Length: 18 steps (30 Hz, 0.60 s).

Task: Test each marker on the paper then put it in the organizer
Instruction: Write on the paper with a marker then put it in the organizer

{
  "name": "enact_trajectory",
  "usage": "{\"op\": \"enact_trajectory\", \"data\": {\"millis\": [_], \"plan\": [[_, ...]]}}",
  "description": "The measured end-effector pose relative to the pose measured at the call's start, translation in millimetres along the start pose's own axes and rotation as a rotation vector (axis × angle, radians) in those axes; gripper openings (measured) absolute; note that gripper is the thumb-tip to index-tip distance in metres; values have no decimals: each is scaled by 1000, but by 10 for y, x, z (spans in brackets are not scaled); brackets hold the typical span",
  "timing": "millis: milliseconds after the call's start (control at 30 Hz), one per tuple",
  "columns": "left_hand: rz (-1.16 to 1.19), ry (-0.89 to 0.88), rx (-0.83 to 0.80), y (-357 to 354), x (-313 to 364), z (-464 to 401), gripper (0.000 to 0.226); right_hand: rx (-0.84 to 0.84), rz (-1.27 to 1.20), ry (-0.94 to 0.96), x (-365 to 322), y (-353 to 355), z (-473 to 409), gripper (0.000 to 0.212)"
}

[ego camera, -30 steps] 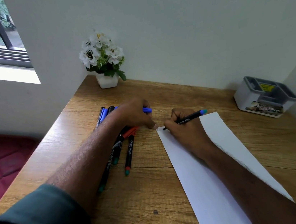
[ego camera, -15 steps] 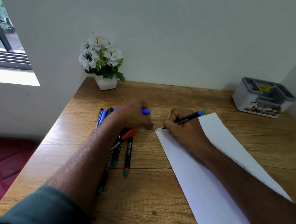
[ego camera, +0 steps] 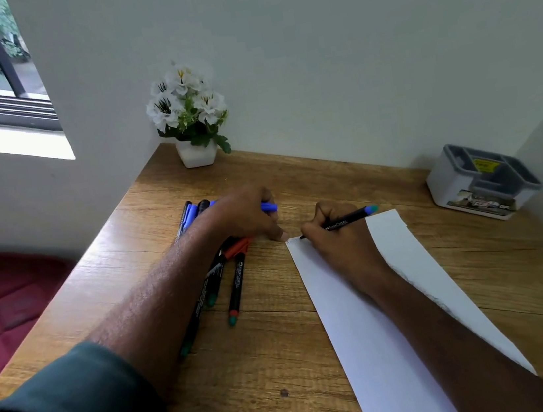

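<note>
My right hand (ego camera: pixel 340 241) fingers pinch the marker (ego camera: pixel 348 219) on the paper (ego camera: pixel 403 243); the organizer (ego camera: pixel 482 179) sits far right.

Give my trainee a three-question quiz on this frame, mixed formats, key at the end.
1. True or false: the right hand holds a marker with its tip at the paper's far corner.
2. The organizer sits: A) beside the flower pot, B) at the desk's far right corner, C) on the paper.
3. Fill in: the left hand holds a ____ cap.

Key: 1 true; 2 B; 3 blue.
</note>
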<state>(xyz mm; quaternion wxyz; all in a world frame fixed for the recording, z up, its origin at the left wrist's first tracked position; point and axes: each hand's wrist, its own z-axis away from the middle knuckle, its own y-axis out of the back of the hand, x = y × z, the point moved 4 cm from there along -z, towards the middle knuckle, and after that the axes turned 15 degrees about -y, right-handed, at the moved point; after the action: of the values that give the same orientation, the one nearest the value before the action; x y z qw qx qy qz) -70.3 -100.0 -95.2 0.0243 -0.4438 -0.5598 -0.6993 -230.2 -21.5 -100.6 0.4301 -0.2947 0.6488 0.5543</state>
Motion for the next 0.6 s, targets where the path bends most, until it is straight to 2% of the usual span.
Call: {"op": "enact_trajectory", "data": {"millis": [233,467,600], "plan": [[8,5,-13,0,26,16,34,31,-22,19,16,13,-18,30],[2,2,-9,2,18,12,33,25,-6,-19,29,6,-21,37],[-4,6,-15,-2,24,13,32,16,-11,-48,50,12,-19,30]]}}
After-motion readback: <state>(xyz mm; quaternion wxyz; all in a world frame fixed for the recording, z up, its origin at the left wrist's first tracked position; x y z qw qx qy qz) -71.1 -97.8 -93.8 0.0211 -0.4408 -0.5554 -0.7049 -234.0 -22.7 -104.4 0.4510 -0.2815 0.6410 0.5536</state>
